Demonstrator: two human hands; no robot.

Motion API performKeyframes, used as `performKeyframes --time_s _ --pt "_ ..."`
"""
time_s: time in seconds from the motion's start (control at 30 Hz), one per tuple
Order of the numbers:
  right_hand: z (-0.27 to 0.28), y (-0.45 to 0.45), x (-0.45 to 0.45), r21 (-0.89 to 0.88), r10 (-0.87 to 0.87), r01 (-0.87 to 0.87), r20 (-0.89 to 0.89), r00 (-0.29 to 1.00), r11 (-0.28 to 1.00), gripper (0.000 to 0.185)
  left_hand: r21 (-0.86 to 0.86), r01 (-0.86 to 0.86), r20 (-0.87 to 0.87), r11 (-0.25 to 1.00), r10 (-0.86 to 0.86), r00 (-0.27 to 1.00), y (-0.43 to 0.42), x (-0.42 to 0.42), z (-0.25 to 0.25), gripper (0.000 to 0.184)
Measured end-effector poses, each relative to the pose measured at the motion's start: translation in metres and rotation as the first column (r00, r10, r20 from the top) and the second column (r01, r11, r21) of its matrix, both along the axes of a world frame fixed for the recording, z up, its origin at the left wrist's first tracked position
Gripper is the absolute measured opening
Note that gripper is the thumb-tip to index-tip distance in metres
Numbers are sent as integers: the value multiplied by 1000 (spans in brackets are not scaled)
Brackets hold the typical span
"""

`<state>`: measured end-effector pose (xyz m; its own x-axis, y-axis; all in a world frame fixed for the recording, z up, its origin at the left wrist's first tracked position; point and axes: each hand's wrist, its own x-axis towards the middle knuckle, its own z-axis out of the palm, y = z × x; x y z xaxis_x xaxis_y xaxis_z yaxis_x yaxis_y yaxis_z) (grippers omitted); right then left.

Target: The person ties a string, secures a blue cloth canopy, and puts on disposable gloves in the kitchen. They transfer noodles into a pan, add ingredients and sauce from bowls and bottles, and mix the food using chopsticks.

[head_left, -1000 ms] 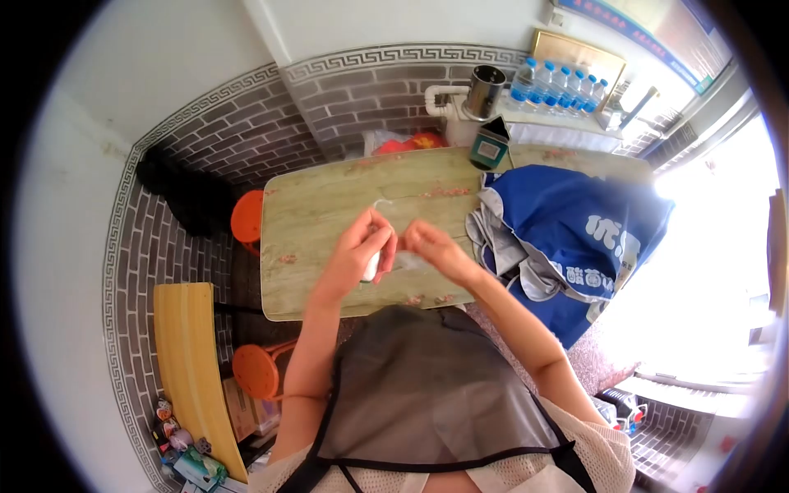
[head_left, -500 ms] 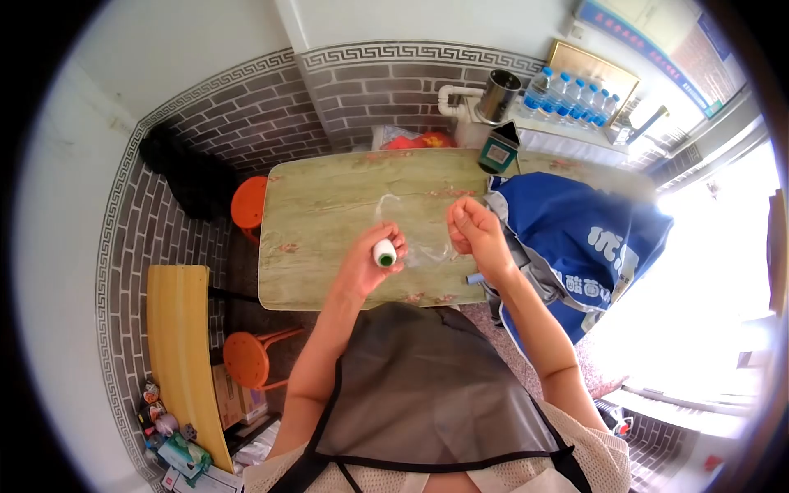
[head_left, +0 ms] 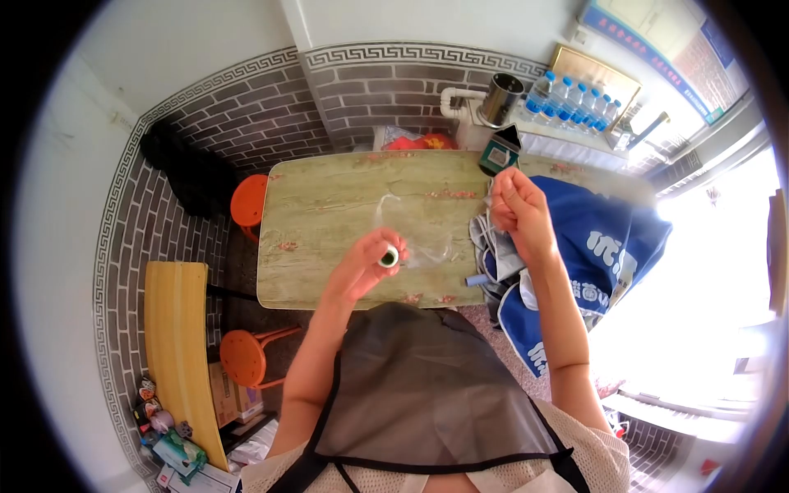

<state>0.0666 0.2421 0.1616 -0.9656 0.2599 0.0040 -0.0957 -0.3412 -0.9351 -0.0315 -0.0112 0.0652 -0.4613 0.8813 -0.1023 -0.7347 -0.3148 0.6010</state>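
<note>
My left hand (head_left: 358,269) is closed around a small spool of white thread (head_left: 389,257), with its green hollow core facing me, above the middle of the table. Up and to the right, my right hand (head_left: 521,215) is raised with its fingers pinched together. Whatever lies between those fingertips is too fine to see. Beside and below the right hand spreads a blue cloth (head_left: 604,222) with white printed characters and grey parts. A clear plastic bag (head_left: 427,251) lies on the tabletop near the spool.
The green marbled table (head_left: 320,197) holds a dark green box (head_left: 499,151) and a small light-blue tube (head_left: 476,280). Several water bottles (head_left: 567,103) and a metal canister (head_left: 500,99) stand behind. Orange stools (head_left: 243,359) and a wooden bench (head_left: 177,345) are at left.
My right hand has moved up and right, away from the spool. The spool has turned so its hollow end faces me more. More of the blue cloth's lower edge shows.
</note>
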Motion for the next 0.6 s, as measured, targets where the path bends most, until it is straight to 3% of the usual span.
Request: performKeyframes --time_s 0.07,0.17,0.23,0.3,0.37,0.43,0.47,0.5,0.57,0.6 --pt "17 2 6 -42 -36 35 -29 999 999 19 2 -13 -178 1000 13 984 -5 3 9 28" --pt "51 5 37 -163 -18 -18 -214 977 986 5 66 -28 -208 997 41 977 -17 19 62 36" --pt "91 1 64 -166 24 -93 -376 926 982 8 269 2 -199 963 54 979 -25 42 121 38" --pt "121 5 92 -147 133 -289 -636 760 946 9 595 129 -292 793 64 954 -22 55 158 42" --pt "140 8 118 -78 230 -530 -841 490 844 10 636 84 -70 767 -52 996 -35 81 202 27" --pt "159 3 126 0 291 -623 -884 366 782 16 744 356 -268 565 -236 934 -37 72 209 28" --pt "167 0 127 38 327 -647 -884 333 761 21 740 359 -273 569 -234 933 -41 82 211 28" --pt "173 -13 110 45 349 -646 -869 350 762 33 787 244 -169 566 -182 969 -41 99 217 26" --pt "171 -8 111 83 379 -646 -864 333 758 31 819 126 -62 559 -132 989 -27 99 215 25" --pt "171 -6 113 121 411 -645 -853 322 755 29 908 358 -389 217 126 912 1 70 222 24"
